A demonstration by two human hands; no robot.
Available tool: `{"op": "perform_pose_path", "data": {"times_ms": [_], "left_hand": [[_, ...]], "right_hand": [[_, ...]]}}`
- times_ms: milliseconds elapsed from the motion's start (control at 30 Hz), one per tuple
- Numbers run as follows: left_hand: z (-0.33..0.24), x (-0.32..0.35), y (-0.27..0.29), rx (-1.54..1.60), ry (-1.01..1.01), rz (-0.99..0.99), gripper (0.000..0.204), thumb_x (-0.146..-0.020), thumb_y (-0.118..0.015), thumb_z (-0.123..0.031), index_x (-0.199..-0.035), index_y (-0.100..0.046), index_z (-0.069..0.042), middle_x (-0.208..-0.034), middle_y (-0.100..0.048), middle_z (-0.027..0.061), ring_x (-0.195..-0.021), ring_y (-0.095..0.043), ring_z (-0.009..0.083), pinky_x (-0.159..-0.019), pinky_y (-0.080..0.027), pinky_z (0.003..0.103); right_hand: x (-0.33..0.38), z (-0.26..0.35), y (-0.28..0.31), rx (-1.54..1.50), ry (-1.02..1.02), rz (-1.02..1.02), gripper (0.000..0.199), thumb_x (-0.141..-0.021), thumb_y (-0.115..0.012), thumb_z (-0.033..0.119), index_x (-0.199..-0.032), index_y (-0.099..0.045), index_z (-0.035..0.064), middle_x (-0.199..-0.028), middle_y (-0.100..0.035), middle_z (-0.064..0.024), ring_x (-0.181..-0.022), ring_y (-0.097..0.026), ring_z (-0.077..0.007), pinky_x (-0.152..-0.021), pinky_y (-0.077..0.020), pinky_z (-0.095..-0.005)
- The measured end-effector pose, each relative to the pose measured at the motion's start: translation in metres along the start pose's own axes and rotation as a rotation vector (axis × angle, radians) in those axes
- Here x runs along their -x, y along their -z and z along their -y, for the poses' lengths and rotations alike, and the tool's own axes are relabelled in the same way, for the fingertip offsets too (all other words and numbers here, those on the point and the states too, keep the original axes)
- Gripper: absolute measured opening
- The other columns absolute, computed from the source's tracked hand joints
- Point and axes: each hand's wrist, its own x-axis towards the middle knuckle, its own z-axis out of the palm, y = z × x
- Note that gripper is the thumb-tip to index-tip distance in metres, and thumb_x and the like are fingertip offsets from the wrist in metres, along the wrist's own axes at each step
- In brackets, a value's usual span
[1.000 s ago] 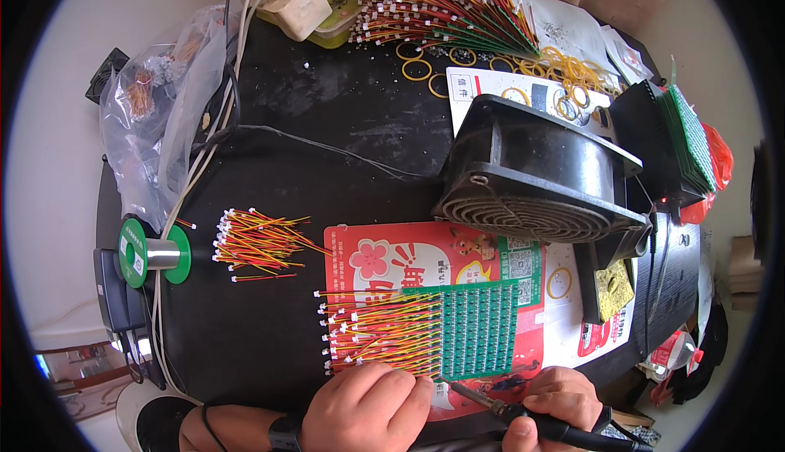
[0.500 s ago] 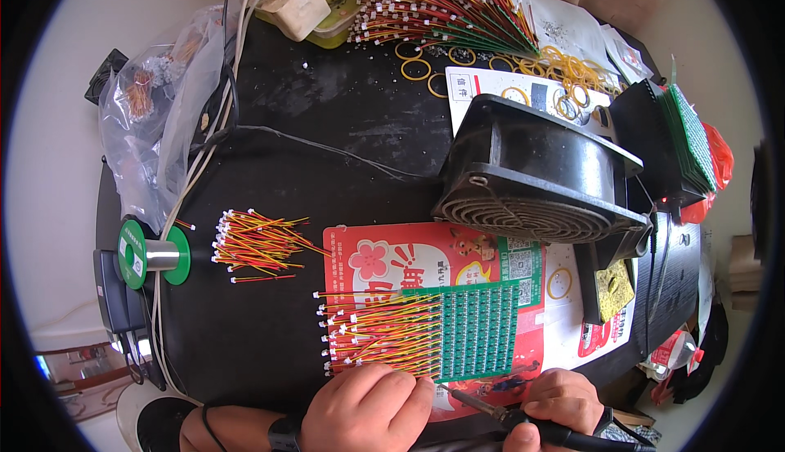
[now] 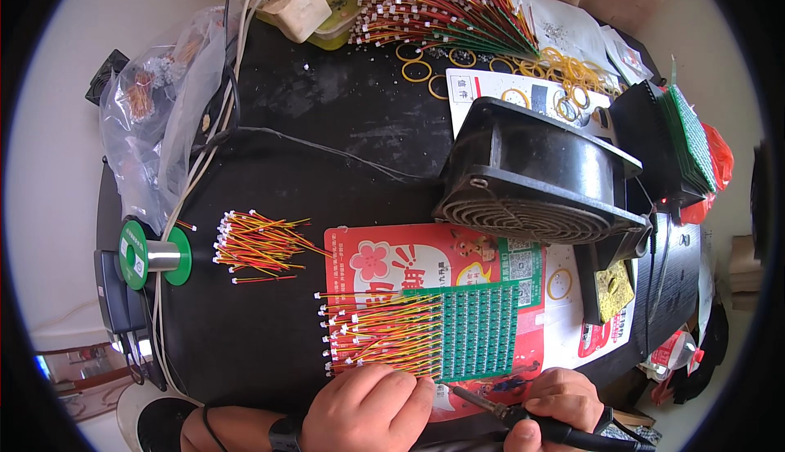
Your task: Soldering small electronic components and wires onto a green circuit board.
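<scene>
A green circuit board (image 3: 478,331) lies on a red printed sheet (image 3: 409,260), with many red, yellow and green wires (image 3: 380,337) fanning out to its left. My left hand (image 3: 368,409) rests fingers-down on the near edge of the wires and board. My right hand (image 3: 560,407) grips a black soldering iron (image 3: 507,411), whose tip points left toward the board's near edge, close to my left fingertips.
A black fan (image 3: 540,178) stands behind the board. A loose wire bundle (image 3: 257,243) and a green solder spool (image 3: 151,254) lie to the left. Behind are a plastic bag (image 3: 155,117), a power strip (image 3: 298,6), a large wire bundle (image 3: 450,6), rubber bands (image 3: 572,68) and stacked green boards (image 3: 691,137).
The soldering iron tip has shifted slightly left along the board's near edge. My left hand stays on the wires.
</scene>
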Motion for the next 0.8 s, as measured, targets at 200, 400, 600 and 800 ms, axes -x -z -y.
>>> {"op": "perform_pose_path", "data": {"times_ms": [200,400,600,800], "left_hand": [[0.001,0.0,-0.001,0.075,-0.026,0.013,0.017,-0.078,-0.068,0.001,-0.095,-0.068,0.005,-0.087,-0.061,0.0131,-0.08,-0.062,0.031,-0.071,-0.054,0.038],[0.003,0.005,-0.002,0.062,0.028,0.018,0.009,-0.081,-0.067,0.0,-0.09,-0.067,0.002,-0.087,-0.06,0.0137,-0.08,-0.061,0.0321,-0.072,-0.053,0.039],[0.002,0.002,0.001,0.082,0.018,0.02,0.01,-0.081,-0.067,-0.001,-0.091,-0.067,0.001,-0.087,-0.06,0.0142,-0.081,-0.061,0.0331,-0.072,-0.053,0.04],[0.008,-0.005,0.007,0.118,-0.034,-0.097,0.014,-0.077,-0.068,-0.001,-0.091,-0.068,0.0,-0.084,-0.06,0.0125,-0.078,-0.061,0.0323,-0.068,-0.053,0.041]], "right_hand": [[0.037,-0.007,0.011,0.054,0.032,-0.027,0.061,-0.093,-0.069,0.051,-0.118,-0.05,-0.0006,-0.106,-0.056,-0.0192,-0.075,-0.058,-0.0231,-0.062,-0.0496,-0.0297],[0.038,-0.017,0.022,0.455,-0.043,-0.729,0.043,-0.101,-0.063,0.034,-0.119,-0.052,-0.0033,-0.111,-0.056,-0.0139,-0.088,-0.061,-0.0167,-0.074,-0.0522,-0.0262],[-0.007,-0.031,0.049,0.952,0.156,-0.42,0.027,-0.1,-0.061,0.011,-0.124,-0.059,-0.0028,-0.113,-0.063,-0.0183,-0.096,-0.064,-0.0253,-0.082,-0.0531,-0.0347],[-0.004,-0.036,0.038,0.91,0.145,-0.515,0.033,-0.098,-0.056,0.006,-0.129,-0.054,-0.005,-0.088,-0.06,-0.0182,-0.078,-0.059,-0.0285,-0.069,-0.0493,-0.038]]}}
